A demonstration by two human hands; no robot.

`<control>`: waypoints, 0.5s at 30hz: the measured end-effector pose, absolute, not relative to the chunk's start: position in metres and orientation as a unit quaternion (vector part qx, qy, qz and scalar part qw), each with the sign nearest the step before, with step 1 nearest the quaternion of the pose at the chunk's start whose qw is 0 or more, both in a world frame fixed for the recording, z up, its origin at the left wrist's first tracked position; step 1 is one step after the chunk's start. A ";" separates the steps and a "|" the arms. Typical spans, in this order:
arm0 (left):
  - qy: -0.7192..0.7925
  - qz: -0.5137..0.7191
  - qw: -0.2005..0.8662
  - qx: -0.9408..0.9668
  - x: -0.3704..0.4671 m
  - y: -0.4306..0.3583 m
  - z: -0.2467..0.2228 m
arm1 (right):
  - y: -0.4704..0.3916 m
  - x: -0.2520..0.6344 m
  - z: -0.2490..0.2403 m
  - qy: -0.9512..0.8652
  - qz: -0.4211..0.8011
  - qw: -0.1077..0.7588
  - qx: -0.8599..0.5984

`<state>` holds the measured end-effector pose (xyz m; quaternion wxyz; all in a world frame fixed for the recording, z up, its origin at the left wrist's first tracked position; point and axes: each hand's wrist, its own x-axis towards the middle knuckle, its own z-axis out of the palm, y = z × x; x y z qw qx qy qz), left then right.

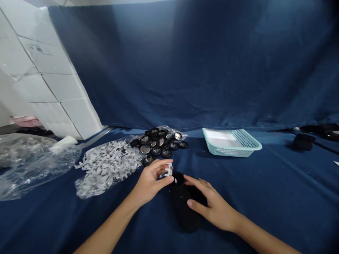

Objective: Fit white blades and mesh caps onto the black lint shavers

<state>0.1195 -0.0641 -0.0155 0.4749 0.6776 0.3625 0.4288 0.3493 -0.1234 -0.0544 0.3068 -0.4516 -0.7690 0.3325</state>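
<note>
My left hand (151, 180) pinches a small white plastic piece (168, 170) between thumb and fingers, just above the far end of a black object (185, 211). That black object lies on the blue cloth, and a small white bit shows in its round far end. My right hand (212, 204) rests over its right side, thumb and fingers spread apart. Beyond my hands sits a pile of round black parts (156, 151), some with metallic mesh faces. To its left, many light grey plastic pieces (111, 162) lie heaped on a clear bag.
A light green basket (232, 152) with white sheets in it stands at the back right. Clear plastic bags (39, 169) lie at the far left, by stacked white boxes (58, 84). A blue curtain (190, 63) hangs behind. Dark items (303, 141) lie at the right.
</note>
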 end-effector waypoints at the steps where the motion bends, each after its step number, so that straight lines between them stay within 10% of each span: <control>1: 0.359 0.433 0.471 0.679 0.120 -0.064 -0.016 | -0.123 0.349 -0.055 -0.770 0.330 0.308 -0.451; 15: 0.369 0.378 0.313 0.789 0.121 -0.076 -0.012 | -0.123 0.349 -0.054 -0.767 0.332 0.310 -0.452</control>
